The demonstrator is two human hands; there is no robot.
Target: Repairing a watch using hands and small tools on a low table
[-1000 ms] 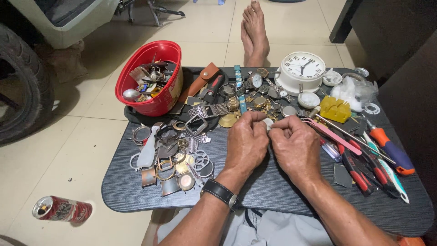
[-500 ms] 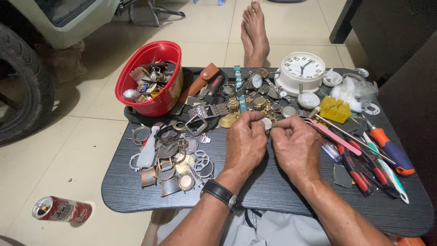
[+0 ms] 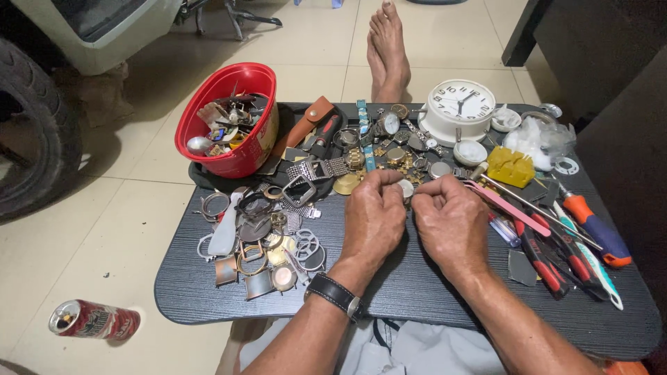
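My left hand (image 3: 375, 215) and my right hand (image 3: 450, 221) meet over the middle of a dark low table (image 3: 389, 298), fingers curled. Between the fingertips sits a small round metal watch part (image 3: 406, 189); both hands pinch it. A dark wristwatch (image 3: 337, 295) is on my left wrist. Loose watch cases, rings and bezels (image 3: 260, 243) lie spread to the left of my left hand. More watches and straps (image 3: 368, 146) are heaped just beyond my fingers.
A red bowl (image 3: 229, 118) of parts stands at the table's far left. A white clock (image 3: 460, 107), a yellow block (image 3: 511, 167), pliers and screwdrivers (image 3: 570, 243) lie at the right. A can (image 3: 94, 321) lies on the tiled floor; a tyre (image 3: 35, 139) is at left. Bare feet (image 3: 389, 48) rest beyond the table.
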